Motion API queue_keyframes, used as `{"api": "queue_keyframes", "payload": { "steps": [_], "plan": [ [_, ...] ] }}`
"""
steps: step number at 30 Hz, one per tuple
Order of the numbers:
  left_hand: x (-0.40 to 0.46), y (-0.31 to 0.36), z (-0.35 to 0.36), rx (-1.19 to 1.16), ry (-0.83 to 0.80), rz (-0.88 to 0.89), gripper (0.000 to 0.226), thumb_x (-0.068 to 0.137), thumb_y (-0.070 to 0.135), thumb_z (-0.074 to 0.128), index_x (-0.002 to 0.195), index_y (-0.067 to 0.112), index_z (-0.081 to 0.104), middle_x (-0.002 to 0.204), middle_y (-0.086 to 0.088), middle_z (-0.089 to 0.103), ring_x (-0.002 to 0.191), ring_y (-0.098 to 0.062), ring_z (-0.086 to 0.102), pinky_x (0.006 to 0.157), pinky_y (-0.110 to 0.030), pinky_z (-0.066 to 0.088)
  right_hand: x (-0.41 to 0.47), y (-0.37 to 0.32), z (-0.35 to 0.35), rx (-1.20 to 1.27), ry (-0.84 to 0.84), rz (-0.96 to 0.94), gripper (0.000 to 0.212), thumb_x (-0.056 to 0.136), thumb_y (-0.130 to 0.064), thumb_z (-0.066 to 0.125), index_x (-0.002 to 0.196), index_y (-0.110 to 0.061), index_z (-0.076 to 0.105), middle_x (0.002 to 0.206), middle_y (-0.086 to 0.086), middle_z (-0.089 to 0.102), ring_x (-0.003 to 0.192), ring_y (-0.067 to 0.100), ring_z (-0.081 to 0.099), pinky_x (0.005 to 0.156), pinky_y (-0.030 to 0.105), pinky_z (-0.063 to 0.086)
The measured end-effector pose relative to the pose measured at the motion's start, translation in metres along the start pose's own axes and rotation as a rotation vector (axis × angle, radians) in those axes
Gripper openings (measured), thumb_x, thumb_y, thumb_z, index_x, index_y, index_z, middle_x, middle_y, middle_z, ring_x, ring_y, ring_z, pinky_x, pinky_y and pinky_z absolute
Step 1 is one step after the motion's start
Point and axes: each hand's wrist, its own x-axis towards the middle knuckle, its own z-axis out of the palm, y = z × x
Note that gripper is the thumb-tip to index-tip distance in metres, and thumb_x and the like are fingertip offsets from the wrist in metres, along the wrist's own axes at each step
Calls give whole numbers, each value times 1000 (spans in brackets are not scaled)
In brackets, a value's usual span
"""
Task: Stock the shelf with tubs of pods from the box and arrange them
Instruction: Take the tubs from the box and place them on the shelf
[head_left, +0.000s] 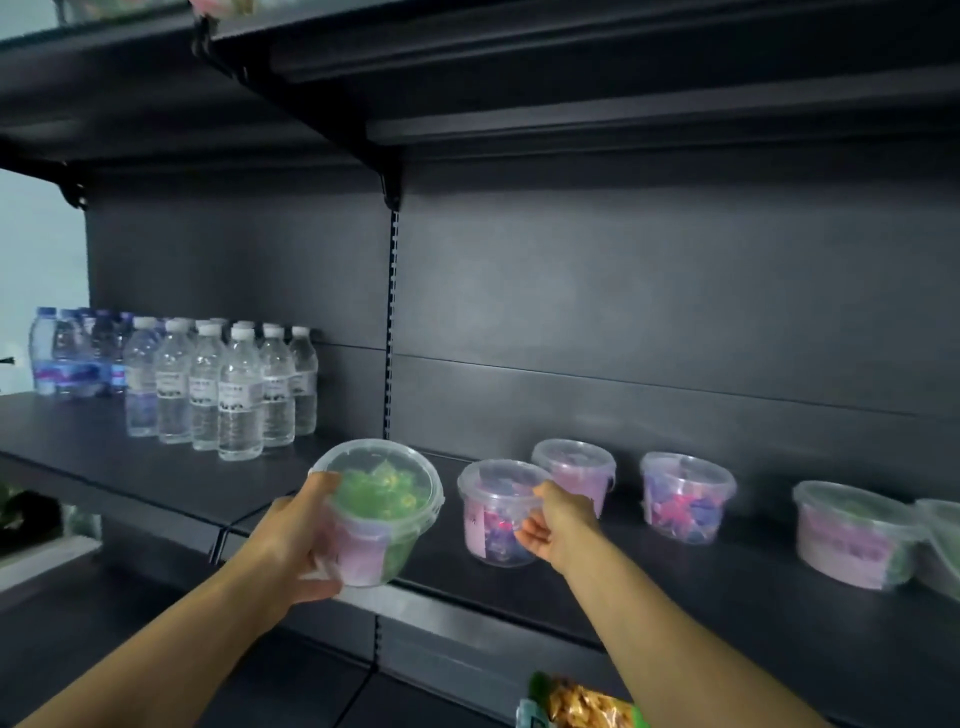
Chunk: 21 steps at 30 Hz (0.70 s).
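Note:
My left hand (301, 540) grips a clear tub of green pods (384, 499), tilted, held in front of the dark shelf's front edge (467, 608). My right hand (556, 525) grips the right side of a tub of purple and pink pods (493, 514) that stands on the shelf. Behind it stands a second purple tub (574, 470), and a third (685, 496) is further right. A wider tub with a pink label (852, 535) sits at the right, with another tub (943, 540) cut off by the frame edge. No box is in view.
Several water bottles (228, 384) stand in rows at the left of the same shelf, with blue-labelled ones (72, 358) behind. An upper shelf (467, 104) hangs overhead. A snack packet (582, 701) shows at the bottom edge.

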Motion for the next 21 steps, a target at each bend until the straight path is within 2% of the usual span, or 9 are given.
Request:
{"api": "queue_keyframes", "payload": {
  "steps": [3, 7, 8, 11, 13, 16, 19, 21],
  "plan": [
    [16, -5, 14, -8, 18, -21, 35, 91, 44, 51, 103, 12, 56, 104, -16, 62, 98, -36, 61, 71, -45, 55, 32, -3, 12, 39, -7, 18, 10, 94, -13, 51, 94, -4, 56, 63, 9, 51, 54, 17, 50, 56, 34, 52],
    [31, -10, 22, 4, 32, -32, 49, 90, 49, 50, 122, 12, 49, 114, -17, 60, 100, -35, 62, 65, -42, 56, 64, -10, 24, 81, -28, -11, 14, 95, -14, 52, 102, -2, 56, 66, 11, 52, 56, 18, 53, 70, 34, 53],
    [34, -11, 23, 11, 34, -33, 50, 90, 50, 50, 123, 13, 49, 114, -16, 60, 100, -34, 62, 66, -42, 56, 70, -12, 25, 89, -49, -19, 18, 95, -14, 52, 108, -2, 55, 70, 11, 54, 61, 21, 56, 72, 36, 53],
    [38, -10, 27, 25, 38, -25, 45, 90, 48, 49, 121, 15, 49, 112, -15, 59, 99, -34, 61, 75, -46, 55, 77, -13, 21, 83, -155, -17, 33, 94, -8, 49, 125, 0, 48, 96, 14, 57, 92, 32, 60, 81, 38, 48],
    [37, -8, 30, 51, 21, -9, 43, 92, 47, 48, 120, 14, 48, 110, -15, 59, 99, -34, 61, 76, -45, 54, 73, -12, 12, -27, -139, -46, 34, 92, -8, 50, 125, 1, 50, 110, 16, 58, 98, 31, 58, 83, 38, 47],
    [32, -8, 36, 101, -37, 15, 43, 93, 46, 45, 119, 13, 51, 108, -15, 62, 97, -33, 63, 70, -39, 55, 47, -12, -9, -292, -63, -165, 24, 91, -13, 54, 111, 0, 57, 120, 21, 60, 107, 32, 60, 87, 39, 50],
    [25, -8, 49, 136, -111, 39, 45, 92, 48, 46, 121, 14, 50, 111, -14, 62, 97, -31, 64, 66, -38, 56, 1, -22, -29, -499, -160, -278, 31, 95, -30, 51, 112, -6, 60, 119, 15, 62, 113, 27, 58, 96, 40, 47],
    [18, -8, 65, 157, -176, 59, 48, 90, 50, 47, 123, 15, 47, 114, -13, 62, 96, -31, 65, 68, -41, 58, -28, -27, -41, -605, -246, -314, 36, 95, -38, 48, 112, -9, 61, 118, 11, 64, 112, 23, 58, 87, 30, 47]
  ]
}}
